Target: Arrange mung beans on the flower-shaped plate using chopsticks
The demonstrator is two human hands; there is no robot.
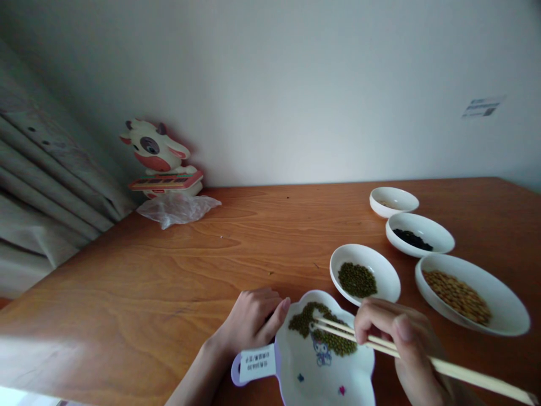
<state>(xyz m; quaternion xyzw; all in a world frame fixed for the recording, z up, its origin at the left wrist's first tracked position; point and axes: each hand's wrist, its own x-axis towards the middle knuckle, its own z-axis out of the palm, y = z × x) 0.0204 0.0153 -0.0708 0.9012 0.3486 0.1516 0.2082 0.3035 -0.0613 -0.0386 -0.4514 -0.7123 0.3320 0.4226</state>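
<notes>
My right hand (406,344) is closed around a pair of wooden chopsticks (465,375). Their tips are in the green beans (338,343) inside a white scalloped bowl (308,383) with a lilac rim, a labelled handle and a cartoon print. Against the left rim of this bowl rests my left hand (253,318), fingers curled down and thumb at the edge; its fingertips are partly hidden. Just behind the right hand stands a white dish (386,273) holding more green beans (357,279).
Yellowish-brown beans (459,296) lie in a larger white dish (507,304) at right. Behind it are a dish (442,237) of black beans (412,239) and another small dish (401,197). A cow toy keyboard (164,163) and plastic bag (180,208) sit at back left.
</notes>
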